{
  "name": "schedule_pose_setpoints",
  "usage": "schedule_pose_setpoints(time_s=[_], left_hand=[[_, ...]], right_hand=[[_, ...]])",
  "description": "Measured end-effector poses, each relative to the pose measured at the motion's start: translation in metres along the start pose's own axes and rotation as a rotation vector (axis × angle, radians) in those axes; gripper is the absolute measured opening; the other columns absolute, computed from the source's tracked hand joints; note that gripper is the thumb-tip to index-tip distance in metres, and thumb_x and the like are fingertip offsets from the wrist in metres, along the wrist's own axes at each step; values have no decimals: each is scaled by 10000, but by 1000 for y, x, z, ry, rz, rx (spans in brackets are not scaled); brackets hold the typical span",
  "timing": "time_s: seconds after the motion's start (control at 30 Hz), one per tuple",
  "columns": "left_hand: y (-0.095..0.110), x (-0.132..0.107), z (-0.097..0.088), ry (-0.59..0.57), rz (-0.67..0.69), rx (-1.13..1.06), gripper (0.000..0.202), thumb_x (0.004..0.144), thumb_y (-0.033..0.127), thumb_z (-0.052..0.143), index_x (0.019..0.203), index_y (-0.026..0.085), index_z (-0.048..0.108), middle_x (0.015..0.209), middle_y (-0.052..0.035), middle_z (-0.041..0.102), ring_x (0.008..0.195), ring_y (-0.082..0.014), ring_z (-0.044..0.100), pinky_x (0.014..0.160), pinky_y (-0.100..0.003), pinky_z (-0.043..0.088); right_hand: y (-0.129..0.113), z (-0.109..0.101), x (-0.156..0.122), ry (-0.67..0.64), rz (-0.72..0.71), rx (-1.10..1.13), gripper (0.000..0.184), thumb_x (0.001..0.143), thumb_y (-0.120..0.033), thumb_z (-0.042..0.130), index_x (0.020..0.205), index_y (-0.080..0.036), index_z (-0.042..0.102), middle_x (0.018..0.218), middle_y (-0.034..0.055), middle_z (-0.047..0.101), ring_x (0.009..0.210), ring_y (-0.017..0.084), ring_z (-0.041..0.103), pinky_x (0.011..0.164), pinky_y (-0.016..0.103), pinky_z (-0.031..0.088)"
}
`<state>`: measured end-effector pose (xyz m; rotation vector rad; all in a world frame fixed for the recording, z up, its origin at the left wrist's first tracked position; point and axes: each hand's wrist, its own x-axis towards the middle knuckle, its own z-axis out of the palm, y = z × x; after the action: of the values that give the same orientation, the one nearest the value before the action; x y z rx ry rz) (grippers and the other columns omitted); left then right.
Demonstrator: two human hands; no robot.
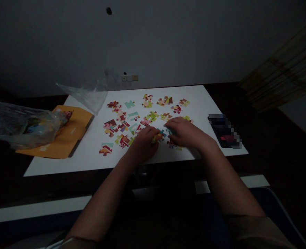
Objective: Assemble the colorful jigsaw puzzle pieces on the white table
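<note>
Both hands meet low on the white sheet (65, 162) on the bench. Left hand (143, 141) and right hand (185, 133) pinch small puzzle pieces (162, 133) between them, fingers curled shut on the pieces (dim, exact grip hard to read). Pieces look light, flat, stiff card; probably best taken by the edges. Loose pieces (120, 119) scattered around, plastic bag (20, 126) far left.

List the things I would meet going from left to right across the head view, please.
Crumpled plastic bag → orange folder → clear plastic sheet → left hand → right hand → dark blurred object → bamboo mat.
</note>
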<state>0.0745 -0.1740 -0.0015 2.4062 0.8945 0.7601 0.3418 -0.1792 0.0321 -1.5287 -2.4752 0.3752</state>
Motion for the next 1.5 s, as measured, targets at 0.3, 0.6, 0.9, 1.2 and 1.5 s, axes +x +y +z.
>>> schedule_pose_setpoints(time_s=[0.3,0.6,0.9,1.2,1.5], left_hand=[[-11,2,-2,64,84,40,443,926,100,702,1359,180,660,1344,-162,737,1275,-314,688,1131,-520,591],[-15,16,-11,72,12,101,427,945,138,722,1366,195,677,1375,-148,736,1327,-301,680,1195,-499,569],[-18,75,-13,-75,-36,170,375,965,130,637,1321,193,740,1327,-142,730,1279,-312,675,1185,-483,561],[8,62,-18,-213,2,354,327,1037,254,621,1299,183,801,1354,-152,748,1307,-364,612,1199,-527,518],[11,41,-13,-233,-51,418,352,995,350,661,1271,156,759,1286,-205,744,1254,-416,638,1146,-597,546]], right_hand=[[19,-1,-6,182,105,304,247,954,-267,725,1189,-244,799,1209,119,802,1119,304,739,1018,468,576],[37,1,18,147,227,579,177,943,-409,751,936,-239,703,905,61,750,800,225,651,747,379,513],[40,-4,15,273,250,406,77,990,-305,656,942,-254,688,923,65,761,852,250,656,805,401,477],[20,-2,12,273,256,228,87,1018,-268,613,993,-248,694,1002,107,794,884,273,671,836,413,475],[41,-19,-7,453,355,276,286,1062,-289,527,1215,-230,762,1261,166,802,1165,343,736,1071,505,554]])
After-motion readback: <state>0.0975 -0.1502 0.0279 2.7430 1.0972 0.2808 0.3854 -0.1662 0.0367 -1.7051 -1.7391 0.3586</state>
